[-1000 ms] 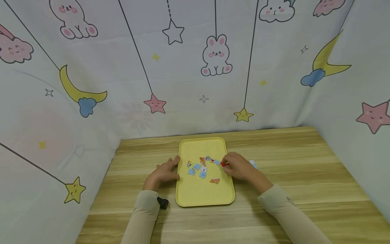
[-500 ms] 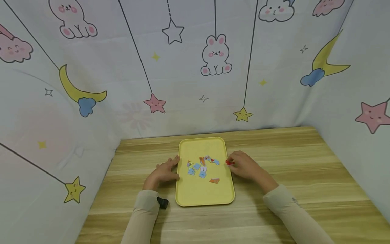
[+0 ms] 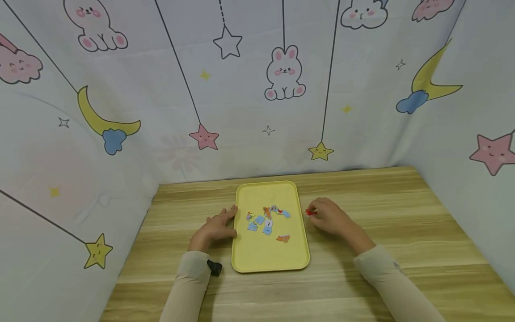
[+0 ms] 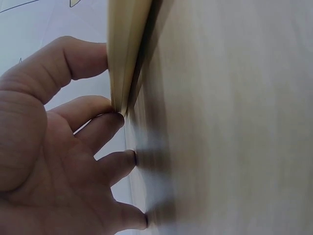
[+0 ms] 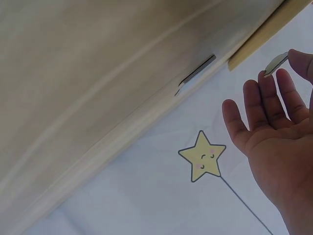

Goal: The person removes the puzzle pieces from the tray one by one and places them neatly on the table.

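Observation:
In the head view, my right hand (image 3: 330, 217) pinches a small red puzzle piece (image 3: 310, 212) just off the tray's right edge. From the right wrist, that puzzle piece (image 5: 276, 64) shows edge-on, between thumb and fingertips, above the table. My left hand (image 3: 217, 226) rests at the left side of the yellow tray (image 3: 269, 259). Seen from the left wrist, the thumb and some fingertips of the hand (image 4: 63, 156) touch the tray's outer wall (image 4: 124, 44), and the other fingertips meet the table. On the tray lie several blue puzzle pieces (image 3: 252, 226) and an orange puzzle piece (image 3: 283, 239), apart from the cluster.
A flat thin piece (image 5: 198, 73) lies on the table in the right wrist view; my right hand hides that spot in the head view. The wooden table (image 3: 402, 232) meets a patterned cloth backdrop (image 3: 249, 161) behind. A small black object (image 3: 215, 268) sits at the left cuff.
My right hand has lifted the red puzzle piece away from the tray's pieces and carried it right, past the tray's edge. The left hand and the tray have stayed put.

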A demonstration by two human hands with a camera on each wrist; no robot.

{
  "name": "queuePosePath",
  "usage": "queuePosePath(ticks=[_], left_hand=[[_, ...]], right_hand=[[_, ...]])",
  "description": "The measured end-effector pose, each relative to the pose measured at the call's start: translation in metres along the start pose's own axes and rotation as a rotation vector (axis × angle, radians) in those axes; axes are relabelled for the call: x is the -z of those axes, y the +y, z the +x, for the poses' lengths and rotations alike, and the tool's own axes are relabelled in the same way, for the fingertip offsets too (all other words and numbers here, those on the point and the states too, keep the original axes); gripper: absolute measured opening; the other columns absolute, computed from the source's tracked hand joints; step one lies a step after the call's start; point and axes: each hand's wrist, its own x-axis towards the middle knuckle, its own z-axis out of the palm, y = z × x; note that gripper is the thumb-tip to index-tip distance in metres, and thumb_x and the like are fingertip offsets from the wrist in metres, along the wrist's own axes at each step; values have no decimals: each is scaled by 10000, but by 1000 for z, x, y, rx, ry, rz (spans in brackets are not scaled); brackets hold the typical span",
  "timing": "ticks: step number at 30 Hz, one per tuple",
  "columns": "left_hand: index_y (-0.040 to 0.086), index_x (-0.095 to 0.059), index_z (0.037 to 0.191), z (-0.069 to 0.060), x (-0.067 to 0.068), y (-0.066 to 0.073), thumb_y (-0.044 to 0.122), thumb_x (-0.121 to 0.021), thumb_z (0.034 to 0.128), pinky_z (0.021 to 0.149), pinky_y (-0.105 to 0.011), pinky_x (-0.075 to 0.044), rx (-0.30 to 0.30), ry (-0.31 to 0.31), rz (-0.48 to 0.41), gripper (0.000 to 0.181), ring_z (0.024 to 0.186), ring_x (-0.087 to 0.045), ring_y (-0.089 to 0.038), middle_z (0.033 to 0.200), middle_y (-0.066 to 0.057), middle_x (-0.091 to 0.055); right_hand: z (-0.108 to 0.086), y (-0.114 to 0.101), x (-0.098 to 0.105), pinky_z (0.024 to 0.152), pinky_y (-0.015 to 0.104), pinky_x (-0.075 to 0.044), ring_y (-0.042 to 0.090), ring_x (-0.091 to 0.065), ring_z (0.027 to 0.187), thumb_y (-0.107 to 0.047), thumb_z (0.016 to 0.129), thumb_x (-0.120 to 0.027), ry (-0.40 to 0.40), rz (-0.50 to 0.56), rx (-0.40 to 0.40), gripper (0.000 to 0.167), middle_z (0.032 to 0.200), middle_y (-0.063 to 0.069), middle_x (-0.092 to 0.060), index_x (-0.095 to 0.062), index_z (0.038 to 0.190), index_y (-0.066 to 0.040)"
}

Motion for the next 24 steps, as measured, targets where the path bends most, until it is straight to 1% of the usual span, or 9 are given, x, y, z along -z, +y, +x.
queuePosePath(ticks=[11, 20, 24], left_hand=[[52, -296, 1660, -1, 1, -1, 128, -770, 811, 1175, -790, 62, 6, 1, -9, 975, 1607, -113, -408, 1717, -117, -270], [52, -296, 1660, -1, 0, 0, 124, -774, 814, 1175, -788, 71, 6, 0, -15, 974, 1608, -111, -403, 1715, -114, -272], [48, -298, 1658, -1, 0, -1, 121, -778, 812, 1171, -791, 72, 3, 1, -15, 976, 1607, -115, -407, 1716, -116, -271]], right_hand=[[-9, 8, 13, 850, 474, -569, 269, -676, 930, -1, 861, -737, 11, 17, -39, 103, 952, 37, -711, -714, 939, -65], [-20, 18, 20, 832, 464, -548, 256, -655, 932, -26, 869, -735, 21, 18, -86, 93, 970, 36, -710, -714, 951, -67], [-24, 21, 23, 840, 484, -557, 282, -669, 942, -17, 864, -738, 25, 16, -91, 95, 969, 57, -714, -718, 951, -49]])
